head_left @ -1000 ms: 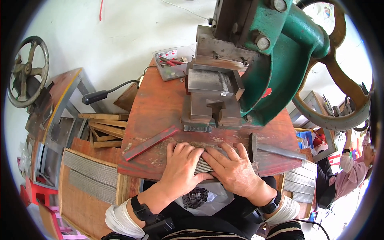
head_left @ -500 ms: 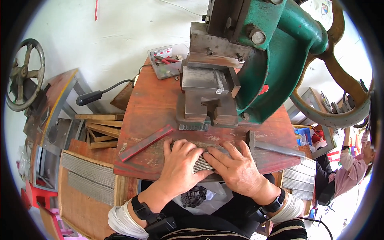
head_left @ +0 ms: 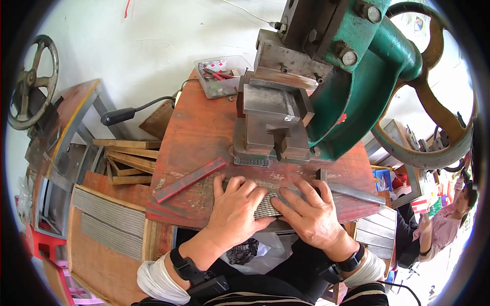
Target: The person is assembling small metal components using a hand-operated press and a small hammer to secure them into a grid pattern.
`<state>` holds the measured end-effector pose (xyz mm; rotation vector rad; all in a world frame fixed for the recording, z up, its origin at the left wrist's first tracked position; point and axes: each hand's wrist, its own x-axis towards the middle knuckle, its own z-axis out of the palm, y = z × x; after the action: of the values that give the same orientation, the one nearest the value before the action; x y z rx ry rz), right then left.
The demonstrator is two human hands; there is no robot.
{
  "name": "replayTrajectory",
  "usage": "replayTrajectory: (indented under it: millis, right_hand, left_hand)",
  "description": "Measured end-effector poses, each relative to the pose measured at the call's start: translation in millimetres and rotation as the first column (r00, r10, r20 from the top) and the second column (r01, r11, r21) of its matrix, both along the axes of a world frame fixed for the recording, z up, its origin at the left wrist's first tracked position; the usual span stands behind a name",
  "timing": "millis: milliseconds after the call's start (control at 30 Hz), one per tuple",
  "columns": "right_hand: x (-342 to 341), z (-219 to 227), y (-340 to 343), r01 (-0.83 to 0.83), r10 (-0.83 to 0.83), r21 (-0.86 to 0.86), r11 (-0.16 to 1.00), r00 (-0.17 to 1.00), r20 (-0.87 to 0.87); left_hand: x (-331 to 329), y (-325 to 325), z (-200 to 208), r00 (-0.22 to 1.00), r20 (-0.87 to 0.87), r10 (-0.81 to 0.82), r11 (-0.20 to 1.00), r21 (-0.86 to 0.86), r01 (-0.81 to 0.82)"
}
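At the table's near edge lies a block of ribbed grey metal strips (head_left: pixel 266 206), set side by side. My left hand (head_left: pixel 236 208) is closed on its left part, fingers curled over the far side and thumb along the near side. Opposite it, my right hand (head_left: pixel 312 217) grips the right part with bent fingers. Both palms hide much of the block. Just beyond the hands, a short toothed metal strip (head_left: pixel 251 162) lies at the foot of the press die (head_left: pixel 265 135). A red bar (head_left: pixel 190 180) lies left of my left hand, and a hammer (head_left: pixel 352 192) lies right of my right hand.
A green hand press (head_left: pixel 388 76) with a large wheel (head_left: pixel 423 159) towers over the wooden table (head_left: pixel 189 137). A clear plastic box (head_left: pixel 219 92) with red-handled pliers stands at the back. Wooden trays of grey strips (head_left: pixel 109 227) flank me. A person (head_left: pixel 441 229) sits far right.
My hands have drawn slightly apart, so more of the ribbed strips shows between them. The view has shifted a little. At the far right, the other person has changed posture.
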<state>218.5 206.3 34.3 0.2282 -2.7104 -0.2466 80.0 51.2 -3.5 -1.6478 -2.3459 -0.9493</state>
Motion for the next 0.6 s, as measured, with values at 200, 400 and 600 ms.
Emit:
replayTrajectory:
  millis: [200,400,600]
  right_hand:
    - [1,15,0,0.036,-0.037,0.09,0.995,0.999,0.007]
    - [42,4,62,0.38,-0.385,-0.195,0.904,0.923,0.011]
    - [67,-17,109,0.347,-0.353,-0.295,0.89,0.935,0.034]
  left_hand:
    - [-1,0,-1,1.0,0.013,-0.005,1.0,0.023,0.005]
    - [0,-1,-2,1.0,0.014,-0.003,1.0,0.017,0.003]
    - [0,0,-3,1.0,0.02,-0.007,1.0,0.029,0.007]
